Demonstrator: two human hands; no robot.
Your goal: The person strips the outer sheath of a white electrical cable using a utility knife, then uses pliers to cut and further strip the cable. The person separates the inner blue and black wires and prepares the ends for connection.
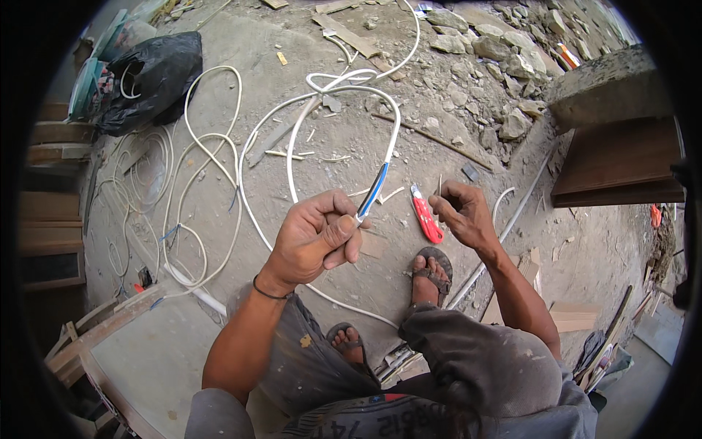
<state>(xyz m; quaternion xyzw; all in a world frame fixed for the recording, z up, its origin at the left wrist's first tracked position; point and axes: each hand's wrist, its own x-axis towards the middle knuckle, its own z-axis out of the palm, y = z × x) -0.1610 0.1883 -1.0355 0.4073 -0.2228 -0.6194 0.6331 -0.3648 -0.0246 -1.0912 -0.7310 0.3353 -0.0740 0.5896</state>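
Observation:
A white electrical cable [395, 124] is pinched in my left hand [313, 238], between thumb and fingers. Just above that grip its sheath is cut away, baring blue and dark inner wires [376, 187]. My right hand [468, 216] is raised apart from the cable, its thumb and fingertips pressed together. A thin sliver shows at those fingertips, too small to name. Left of the right hand, a red utility knife [424, 214] appears to lie on the ground with its blade end pointing away from me.
Loops of white cable [240, 157] spread over the dusty ground. A black plastic bag [157, 77] sits far left, broken stones [504, 62] far right. Nearer stand a brown wooden piece [614, 164] at right and a pale board [157, 358] at left. My sandalled foot [426, 282] is close below the knife.

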